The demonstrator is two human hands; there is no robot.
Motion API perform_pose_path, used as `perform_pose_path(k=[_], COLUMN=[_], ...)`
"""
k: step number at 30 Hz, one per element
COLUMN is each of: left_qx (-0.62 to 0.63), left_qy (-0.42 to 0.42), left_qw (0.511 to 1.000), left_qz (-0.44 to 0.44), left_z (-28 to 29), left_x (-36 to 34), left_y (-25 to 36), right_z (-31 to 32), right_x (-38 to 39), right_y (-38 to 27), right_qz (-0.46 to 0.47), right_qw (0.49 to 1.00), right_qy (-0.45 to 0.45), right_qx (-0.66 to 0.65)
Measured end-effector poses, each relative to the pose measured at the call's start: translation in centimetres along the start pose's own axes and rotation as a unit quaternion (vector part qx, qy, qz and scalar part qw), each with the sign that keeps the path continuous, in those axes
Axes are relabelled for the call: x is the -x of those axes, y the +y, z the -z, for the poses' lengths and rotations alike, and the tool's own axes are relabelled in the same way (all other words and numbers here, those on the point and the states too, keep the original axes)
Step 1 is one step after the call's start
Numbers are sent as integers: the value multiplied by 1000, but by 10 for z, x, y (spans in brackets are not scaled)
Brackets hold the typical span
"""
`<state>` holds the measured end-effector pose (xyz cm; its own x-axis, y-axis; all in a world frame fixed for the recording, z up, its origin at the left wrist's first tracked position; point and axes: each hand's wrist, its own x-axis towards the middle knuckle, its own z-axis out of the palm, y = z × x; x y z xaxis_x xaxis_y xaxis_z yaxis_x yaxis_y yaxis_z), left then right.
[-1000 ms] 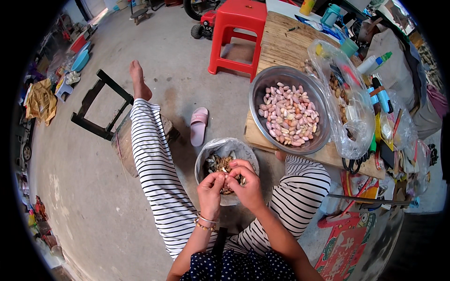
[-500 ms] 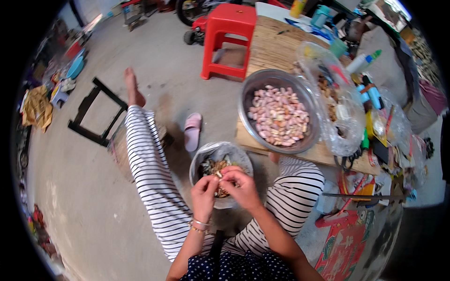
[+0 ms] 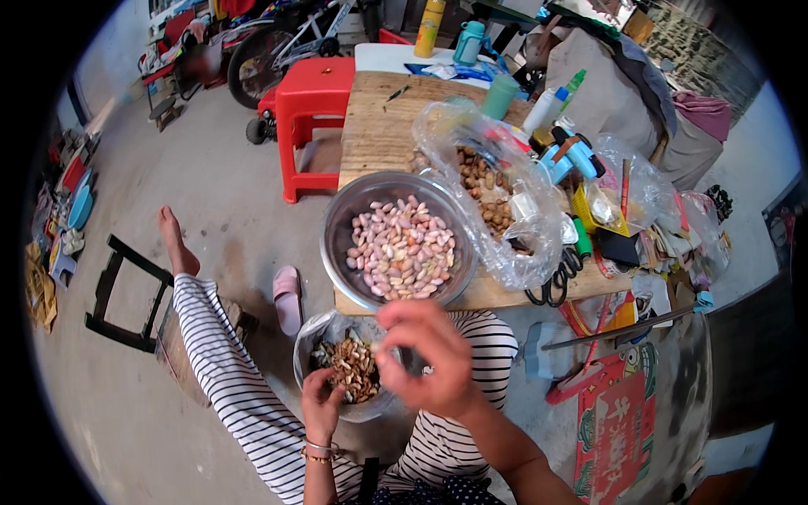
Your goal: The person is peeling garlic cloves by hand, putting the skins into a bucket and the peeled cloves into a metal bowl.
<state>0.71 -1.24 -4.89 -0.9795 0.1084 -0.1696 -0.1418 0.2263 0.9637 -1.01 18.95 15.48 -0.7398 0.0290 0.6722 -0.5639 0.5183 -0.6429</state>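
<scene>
A steel bowl (image 3: 330,252) of shelled pink peanuts (image 3: 402,246) stands at the near edge of the wooden table. My right hand (image 3: 429,358) is raised just in front of the bowl, blurred, with its fingers curled in; a small pale bit shows at the palm, too unclear to name. Below it, on the floor between my legs, stands a bucket (image 3: 305,370) lined with a clear bag. Brown peanut shells (image 3: 358,370) lie inside it. My left hand (image 3: 321,408) hangs over the bucket's near left side, thumb and fingers apart, with nothing visible between them.
On the wooden table (image 3: 374,109), a clear plastic bag (image 3: 539,227) of unshelled peanuts lies right of the bowl, among bottles and clutter. A red stool (image 3: 316,93) stands beyond. A pink slipper (image 3: 287,299) and a dark wooden chair (image 3: 126,337) are at the left.
My hands, together over the bucket before, are now apart. The right has risen toward the bowl; the left stays low over the shells. The view has shifted, bringing the table further left.
</scene>
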Motion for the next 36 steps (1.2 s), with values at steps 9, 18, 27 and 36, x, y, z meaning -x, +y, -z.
perform_pose_path(k=[9,18,27,36], left_qx=[212,550,472,454], left_qy=[-44,-93,22,-14], left_qw=[968,772,828,832], left_qz=[124,304,302,320], left_z=[-2,-9,4,-6], left_x=[2,-2,-6,-4], left_y=[-15,-29,-45,-47], right_z=[15,-125,31,108], right_x=[-12,131,-7,-109], right_y=[-7,54,-8,191], right_qz=[-10,-429,-228,-203], right_qw=[996,800,960,868], right_qy=[-13,-405,-85,-85], right_qx=[85,110,-139,446])
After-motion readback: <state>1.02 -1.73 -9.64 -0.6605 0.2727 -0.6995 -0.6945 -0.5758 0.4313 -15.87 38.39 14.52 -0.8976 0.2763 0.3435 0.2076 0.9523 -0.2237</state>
